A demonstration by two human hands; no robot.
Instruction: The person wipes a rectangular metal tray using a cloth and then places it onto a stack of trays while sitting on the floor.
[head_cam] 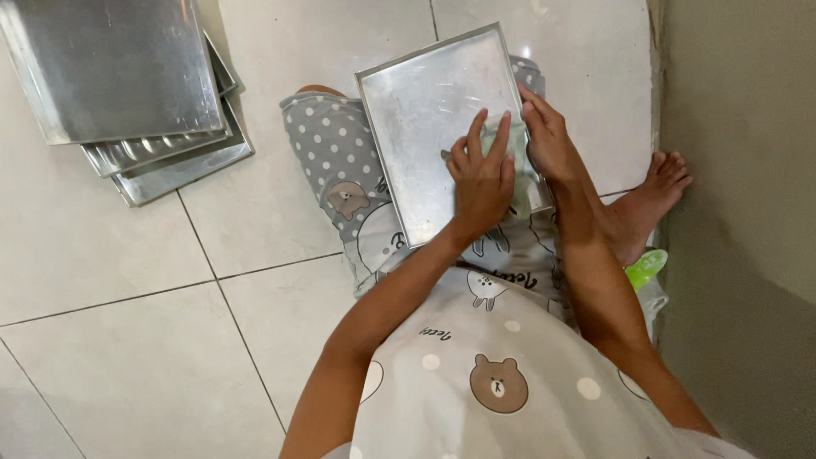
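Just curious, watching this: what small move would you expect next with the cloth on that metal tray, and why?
Probably a sweep of the left hand and its pale cloth toward the tray's far corner. The cloth sits at the near right part, by the right hand that steadies the edge, while the far surface lies uncovered and looks dull and smudged.

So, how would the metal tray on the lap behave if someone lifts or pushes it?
The tray looks like thin sheet metal with a low rim, so it is probably stiff and light for its size. Its shiny surface may be slippery. It rests on the lap, with the left hand flat on it and the right hand at its edge; unheld, it might slide off.
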